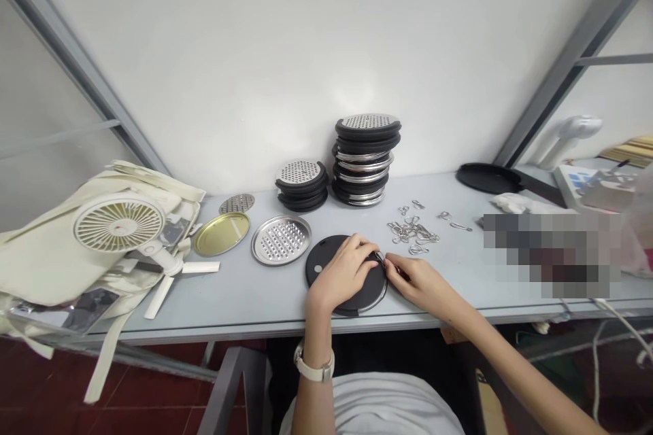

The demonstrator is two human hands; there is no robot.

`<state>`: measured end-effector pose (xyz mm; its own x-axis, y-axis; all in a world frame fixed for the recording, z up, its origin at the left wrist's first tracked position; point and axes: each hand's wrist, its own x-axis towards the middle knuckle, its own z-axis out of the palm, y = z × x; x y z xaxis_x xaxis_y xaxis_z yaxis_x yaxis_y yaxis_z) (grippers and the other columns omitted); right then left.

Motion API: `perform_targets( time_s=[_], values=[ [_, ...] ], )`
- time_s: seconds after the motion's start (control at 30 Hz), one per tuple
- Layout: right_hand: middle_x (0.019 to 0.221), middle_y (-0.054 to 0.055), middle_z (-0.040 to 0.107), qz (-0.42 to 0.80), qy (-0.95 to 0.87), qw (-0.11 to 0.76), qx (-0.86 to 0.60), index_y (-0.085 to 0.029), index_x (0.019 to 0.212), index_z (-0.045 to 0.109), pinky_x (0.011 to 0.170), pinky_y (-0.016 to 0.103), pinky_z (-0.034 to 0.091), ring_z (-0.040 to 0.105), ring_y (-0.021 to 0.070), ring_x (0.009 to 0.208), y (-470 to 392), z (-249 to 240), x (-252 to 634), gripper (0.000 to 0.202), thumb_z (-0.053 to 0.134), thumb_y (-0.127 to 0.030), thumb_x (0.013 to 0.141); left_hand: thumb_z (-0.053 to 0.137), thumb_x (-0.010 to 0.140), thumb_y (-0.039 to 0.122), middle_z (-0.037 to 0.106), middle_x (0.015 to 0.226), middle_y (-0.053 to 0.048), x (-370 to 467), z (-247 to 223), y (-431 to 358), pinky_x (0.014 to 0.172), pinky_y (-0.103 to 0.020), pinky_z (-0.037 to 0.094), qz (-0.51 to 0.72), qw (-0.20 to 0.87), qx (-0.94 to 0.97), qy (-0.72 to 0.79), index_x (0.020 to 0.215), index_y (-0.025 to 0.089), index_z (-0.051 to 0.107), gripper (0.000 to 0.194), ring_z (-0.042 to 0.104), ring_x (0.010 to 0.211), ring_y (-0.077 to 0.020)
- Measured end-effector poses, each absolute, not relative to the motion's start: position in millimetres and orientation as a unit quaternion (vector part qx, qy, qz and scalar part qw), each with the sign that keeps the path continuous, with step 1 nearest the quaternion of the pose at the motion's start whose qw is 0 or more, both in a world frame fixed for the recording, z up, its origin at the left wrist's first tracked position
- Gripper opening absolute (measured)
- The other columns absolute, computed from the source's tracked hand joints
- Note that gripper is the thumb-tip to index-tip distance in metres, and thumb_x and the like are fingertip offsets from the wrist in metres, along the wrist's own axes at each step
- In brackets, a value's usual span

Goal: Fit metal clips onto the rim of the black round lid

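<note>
A black round disc (360, 296) with a silver edge at its lower right lies flat near the table's front edge. My left hand (344, 272) rests across its top, its fingers bent toward the disc's right rim and holding it down. At that rim, my right hand (415, 283) has thumb and fingers pinched on a small wire clip (380, 257), which my fingers partly cover. Several more wire clips (414, 231) lie in a loose pile just beyond my right hand. Left of the disc sits a round metal grater plate (281, 240).
Behind stand a tall stack of black and silver discs (364, 162) and a shorter stack (302, 187). Leftward are a gold lid (222, 232), a perforated metal disc (237, 204), a white fan (120, 223) and a cream bag (56, 251). A black pan (487, 178) lies back right.
</note>
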<state>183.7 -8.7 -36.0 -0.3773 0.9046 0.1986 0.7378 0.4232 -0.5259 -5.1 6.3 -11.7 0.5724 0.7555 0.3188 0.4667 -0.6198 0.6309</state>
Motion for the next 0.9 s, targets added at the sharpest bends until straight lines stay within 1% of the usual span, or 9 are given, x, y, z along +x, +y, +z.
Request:
perform_targets(
  time_s=[0.17,0.37,0.57,0.9],
  values=[
    [0.055,-0.004,0.045,0.213,-0.801,0.248,-0.502,-0.021,0.069,0.043,0.051,0.024,0.034,0.044,0.0122,0.049,-8.2,-35.2,185.8,0.029,0.034,-0.032,0.095,0.044,0.094,0.021,0.052,0.113,-0.007,-5.0,-11.2,6.1,0.102,-0.038,0.04,0.291,0.25,0.851,0.358,0.117,0.023,0.055,0.026,0.05,0.111,-0.0205],
    [0.056,-0.005,0.046,0.222,-0.796,0.266,-0.497,-0.021,0.07,0.045,0.051,0.023,0.035,0.045,0.0118,0.05,-6.8,-36.2,186.8,0.026,0.037,-0.031,0.093,0.043,0.094,0.021,0.052,0.113,-0.007,-4.2,-10.9,6.8,0.101,-0.037,0.041,0.284,0.245,0.856,0.356,0.118,0.023,0.054,0.027,0.05,0.111,-0.0207],
    [0.056,-0.005,0.046,0.23,-0.793,0.265,-0.497,-0.021,0.071,0.044,0.051,0.023,0.035,0.045,0.0119,0.05,-6.6,-35.6,186.1,0.025,0.038,-0.032,0.092,0.044,0.094,0.021,0.052,0.113,-0.007,-4.7,-11.8,6.7,0.102,-0.036,0.041,0.285,0.248,0.856,0.353,0.118,0.023,0.055,0.027,0.05,0.111,-0.0202],
    [0.056,-0.005,0.045,0.218,-0.796,0.252,-0.506,-0.021,0.071,0.043,0.052,0.023,0.033,0.044,0.0118,0.05,-7.5,-34.2,185.4,0.021,0.038,-0.028,0.09,0.044,0.093,0.02,0.052,0.112,-0.007,-3.9,-11.9,6.3,0.101,-0.037,0.041,0.287,0.251,0.856,0.348,0.117,0.022,0.056,0.026,0.05,0.11,-0.0207]
  ],
)
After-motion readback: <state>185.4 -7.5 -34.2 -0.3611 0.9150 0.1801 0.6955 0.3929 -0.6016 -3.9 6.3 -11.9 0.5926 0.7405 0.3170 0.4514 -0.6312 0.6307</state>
